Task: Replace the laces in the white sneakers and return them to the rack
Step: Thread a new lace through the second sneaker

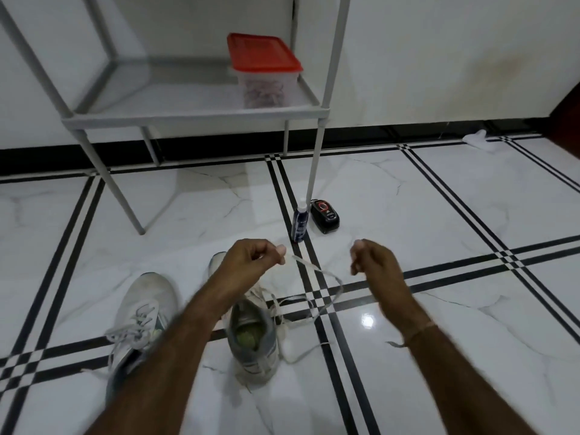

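A white sneaker [251, 340] is seen standing upright on the floor [439, 215], directly below the left forearm and just nearer than the left hand [251, 262]. Its mouth is turned upward and a greenish insole is shown inside. A flat pale lace [332, 274] is pinched at one end between the thumb and curled fingers of the left hand. From there it is carried out toward the right in a loose loop and led back to the sneaker. Another stretch of it is left lying on the tiles beside the heel.

The right hand [376, 265] is held well apart from the sneaker, beyond the loop, with its fingers curled inward. Whether anything is pinched in it cannot be told. A thin thread band [420, 329] is worn on that wrist.

The other sneaker [144, 312] is laid to the left, with its laces threaded and partly covered by the left arm. Both uppers appear as soft white mesh with grey trim.

The floor is made of glossy marble-patterned tiles crossed by black stripes. Behind, a grey metal rack [188, 117] is set against the wall. A clear container with a red lid [263, 54] is placed on its shelf. A slim bottle [299, 221] and a black tin [324, 216] are set by one rack leg.
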{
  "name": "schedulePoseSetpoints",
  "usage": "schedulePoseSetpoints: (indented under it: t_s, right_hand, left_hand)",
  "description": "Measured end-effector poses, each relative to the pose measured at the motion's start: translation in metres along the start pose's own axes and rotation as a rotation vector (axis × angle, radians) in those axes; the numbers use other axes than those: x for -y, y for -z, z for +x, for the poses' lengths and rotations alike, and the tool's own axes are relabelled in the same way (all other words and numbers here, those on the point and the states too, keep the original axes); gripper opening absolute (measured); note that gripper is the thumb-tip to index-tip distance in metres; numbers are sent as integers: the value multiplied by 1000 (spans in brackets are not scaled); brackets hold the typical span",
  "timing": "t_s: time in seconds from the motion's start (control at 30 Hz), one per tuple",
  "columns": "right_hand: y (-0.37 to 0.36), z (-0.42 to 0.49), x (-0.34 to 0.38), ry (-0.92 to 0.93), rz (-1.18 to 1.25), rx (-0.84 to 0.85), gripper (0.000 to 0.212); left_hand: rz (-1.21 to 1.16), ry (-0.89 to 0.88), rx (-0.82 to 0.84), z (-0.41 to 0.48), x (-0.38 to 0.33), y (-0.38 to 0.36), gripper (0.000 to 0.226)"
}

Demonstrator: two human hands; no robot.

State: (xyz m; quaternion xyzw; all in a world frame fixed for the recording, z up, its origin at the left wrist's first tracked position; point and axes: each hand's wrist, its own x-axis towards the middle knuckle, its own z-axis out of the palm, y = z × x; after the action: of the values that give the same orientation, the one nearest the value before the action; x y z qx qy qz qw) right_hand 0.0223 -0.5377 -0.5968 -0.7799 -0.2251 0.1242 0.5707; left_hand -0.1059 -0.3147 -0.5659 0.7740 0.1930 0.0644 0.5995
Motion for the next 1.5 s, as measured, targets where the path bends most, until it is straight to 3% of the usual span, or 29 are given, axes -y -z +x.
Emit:
schedulePoseSetpoints:
  t_s: [0.07,0.17,0.2,0.27,0.37,0.47,0.53,0.6,0.63,0.7,0.77,0.8,0.9,1.03,1.07,1.17,1.23,1.37,1.5]
  right_hand:
    - [9,-5,6,14,2,26,33]
    - [-29,-16,30,-105,122,433,28]
    - [-42,-17,32,-99,147,499,27]
    - [-51,-11,26,-19,138,435,30]
    - [-15,6,5,27,25,150,34]
    - [32,17,-28,-60,-289,-118,34]
    - [45,21,-47,-165,-539,-188,29]
    - [35,15,-47,-120,-667,-172,17]
    - [19,9,-39,-62,-594,-88,29]
    - [-28,-5,-12,-70,-218,178,47]
    - [-68,-15,14,-113,61,363,37]
    - [-79,-16,18,-78,76,368,31]
    - [-66,-2,3,31,-82,150,26]
    - [-26,10,-33,-50,-497,-68,21]
    - [-28,7,-33,-34,-465,-46,11]
    - [-69,-13,-4,-90,35,297,35]
    - [-95,-21,12,-89,180,418,29]
    - [-86,-9,-7,82,-103,164,17]
    - [-69,-3,-26,117,-289,90,20]
  left_hand:
    - [-19,-1,47,-6,6,10,26]
    - [-69,-14,127,-4,2,-5,22]
    - [-62,-29,118,-2,-1,-12,23]
    - [-52,-26,72,0,-6,-17,30]
    - [13,56,5,-3,-3,10,33]
    - [51,82,-43,-12,20,44,33]
    - [26,93,-86,-17,30,52,29]
    - [26,66,-73,-18,33,43,22]
    - [33,44,-38,-16,31,33,19]
    - [57,9,42,-9,23,9,18]
    - [126,-33,46,1,18,-11,22]
    - [177,-47,29,5,17,-15,24]
    - [219,15,-8,4,24,4,28]
    - [335,33,-106,-14,55,48,25]
    - [368,26,-106,-15,58,47,23]
    - [284,-19,3,-11,48,17,16]
    - [215,-49,-35,-6,37,-2,9]
    - [264,-11,-86,-2,37,0,15]
    - [328,74,-104,-9,53,7,19]
